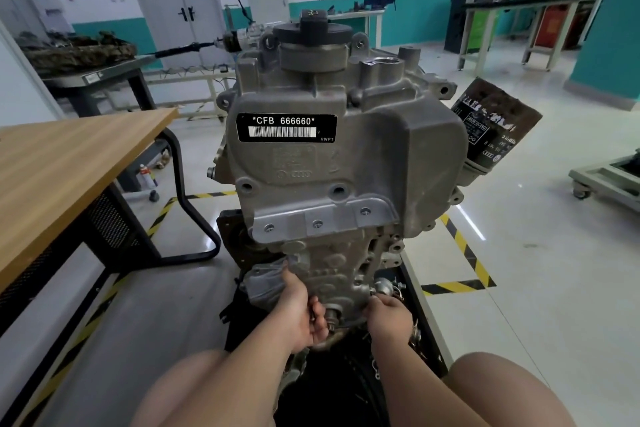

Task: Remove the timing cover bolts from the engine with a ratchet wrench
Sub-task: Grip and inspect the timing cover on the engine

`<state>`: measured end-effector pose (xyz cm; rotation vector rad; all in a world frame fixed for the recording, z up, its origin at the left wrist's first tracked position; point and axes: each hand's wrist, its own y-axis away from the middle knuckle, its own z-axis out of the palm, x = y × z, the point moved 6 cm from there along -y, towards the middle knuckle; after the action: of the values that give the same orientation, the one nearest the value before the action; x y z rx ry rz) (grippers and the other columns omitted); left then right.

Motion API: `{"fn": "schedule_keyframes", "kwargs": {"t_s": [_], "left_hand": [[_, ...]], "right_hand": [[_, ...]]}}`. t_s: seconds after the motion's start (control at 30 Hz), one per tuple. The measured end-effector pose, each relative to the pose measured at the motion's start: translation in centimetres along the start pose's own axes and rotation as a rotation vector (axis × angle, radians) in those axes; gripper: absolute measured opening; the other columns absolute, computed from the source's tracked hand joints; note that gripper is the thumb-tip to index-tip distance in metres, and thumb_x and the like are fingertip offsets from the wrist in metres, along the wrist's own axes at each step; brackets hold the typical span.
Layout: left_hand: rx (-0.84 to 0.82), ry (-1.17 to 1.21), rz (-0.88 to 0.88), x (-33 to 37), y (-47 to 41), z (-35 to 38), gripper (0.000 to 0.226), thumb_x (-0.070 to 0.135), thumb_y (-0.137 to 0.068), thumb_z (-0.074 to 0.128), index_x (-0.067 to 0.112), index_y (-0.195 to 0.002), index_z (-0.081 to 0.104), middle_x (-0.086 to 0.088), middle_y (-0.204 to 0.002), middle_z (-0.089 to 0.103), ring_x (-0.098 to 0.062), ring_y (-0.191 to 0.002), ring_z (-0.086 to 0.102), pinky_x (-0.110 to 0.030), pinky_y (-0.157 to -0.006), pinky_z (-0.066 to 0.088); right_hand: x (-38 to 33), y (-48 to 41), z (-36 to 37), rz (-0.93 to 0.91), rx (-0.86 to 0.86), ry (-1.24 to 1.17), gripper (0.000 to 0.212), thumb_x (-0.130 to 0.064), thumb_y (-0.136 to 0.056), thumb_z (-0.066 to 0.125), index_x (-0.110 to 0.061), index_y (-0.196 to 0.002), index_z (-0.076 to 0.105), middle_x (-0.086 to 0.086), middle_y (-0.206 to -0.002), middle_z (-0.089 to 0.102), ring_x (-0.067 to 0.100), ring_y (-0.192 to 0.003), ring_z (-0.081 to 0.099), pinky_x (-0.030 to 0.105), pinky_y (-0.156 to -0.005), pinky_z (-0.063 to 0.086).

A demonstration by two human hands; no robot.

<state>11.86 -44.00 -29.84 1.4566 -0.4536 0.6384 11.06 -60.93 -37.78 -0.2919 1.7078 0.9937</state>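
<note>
Low on engine (346, 156), left hand (299, 317) fingers clamped on apparent wrench (332, 314); right hand (389, 321) fingers hidden, cannot tell. Risks slipping off a crookedly seated bolt, barking knuckles.

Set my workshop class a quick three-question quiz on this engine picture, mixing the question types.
1. True or false: the oil filter sits on the side of the engine away from the wooden table.
2. The left hand and right hand work the ratchet wrench where? A) on top of the engine B) low on the engine's front C) on the table
3. Fill in: the black label reads *CFB ______*.
Key: 1 true; 2 B; 3 666660.
</note>
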Motion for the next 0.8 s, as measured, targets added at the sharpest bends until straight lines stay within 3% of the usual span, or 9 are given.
{"fn": "schedule_keyframes", "kwargs": {"t_s": [0.1,0.27,0.37,0.47,0.53,0.7,0.8], "left_hand": [[0.001,-0.015,0.004,0.1,0.4,0.1,0.076,0.081,-0.083,0.005,0.017,-0.059,0.038,0.002,-0.043,0.034,-0.016,-0.043,0.029,-0.024,-0.054,0.032],[-0.018,-0.002,0.000,0.2,0.8,0.2,0.075,0.081,-0.083,0.007,0.017,-0.062,0.038,0.003,-0.044,0.033,-0.013,-0.042,0.028,-0.023,-0.053,0.030],[-0.011,-0.003,-0.007,0.2,1.0,0.1,0.074,0.081,-0.084,0.007,0.016,-0.062,0.038,0.003,-0.045,0.032,-0.014,-0.042,0.028,-0.024,-0.054,0.030],[-0.007,-0.005,-0.004,0.2,1.0,0.1,0.075,0.081,-0.084,0.008,0.016,-0.061,0.038,0.002,-0.046,0.032,-0.014,-0.042,0.027,-0.024,-0.053,0.029],[-0.006,-0.004,-0.006,0.1,1.1,0.1,0.074,0.080,-0.085,0.008,0.016,-0.061,0.037,0.002,-0.046,0.032,-0.014,-0.042,0.027,-0.023,-0.054,0.029],[-0.012,-0.015,-0.016,0.2,1.1,0.0,0.075,0.081,-0.084,0.007,0.016,-0.062,0.038,0.003,-0.045,0.032,-0.014,-0.039,0.028,-0.024,-0.054,0.030],[-0.011,-0.009,-0.028,0.2,1.1,0.0,0.075,0.080,-0.085,0.007,0.016,-0.062,0.038,0.003,-0.045,0.033,-0.014,-0.040,0.028,-0.024,-0.054,0.031]], "right_hand": [[0.5,-0.1,0.1,0.089,0.006,-0.129,0.008,-0.007,-0.088,0.064,-0.008,-0.086,0.072,0.006,-0.068,0.067,0.020,-0.065,0.061,0.029,-0.062,0.045],[1.5,-0.1,0.8,0.202,0.004,-0.321,0.012,-0.001,-0.087,0.066,0.000,-0.098,0.070,0.011,-0.073,0.065,0.017,-0.058,0.057,0.026,-0.055,0.047],[1.8,-0.1,1.0,0.226,-0.003,-0.270,0.012,-0.009,-0.087,0.068,0.002,-0.089,0.071,0.011,-0.067,0.060,0.020,-0.056,0.050,0.030,-0.055,0.043],[1.9,0.2,1.0,0.281,-0.016,-0.255,0.023,-0.019,-0.087,0.070,-0.004,-0.072,0.061,0.013,-0.075,0.060,0.019,-0.059,0.050,0.031,-0.054,0.040],[1.8,0.2,1.0,0.273,-0.023,-0.247,0.025,-0.020,-0.089,0.068,-0.005,-0.071,0.060,0.015,-0.080,0.061,0.020,-0.061,0.050,0.031,-0.055,0.040],[1.3,0.6,0.7,0.188,0.006,-0.225,0.034,-0.021,-0.093,0.063,-0.003,-0.064,0.061,0.012,-0.062,0.054,0.020,-0.054,0.043,0.032,-0.052,0.035],[1.2,0.6,0.8,0.202,0.011,-0.212,0.039,-0.026,-0.096,0.058,-0.005,-0.064,0.061,0.012,-0.067,0.059,0.023,-0.057,0.047,0.035,-0.058,0.039]]}}
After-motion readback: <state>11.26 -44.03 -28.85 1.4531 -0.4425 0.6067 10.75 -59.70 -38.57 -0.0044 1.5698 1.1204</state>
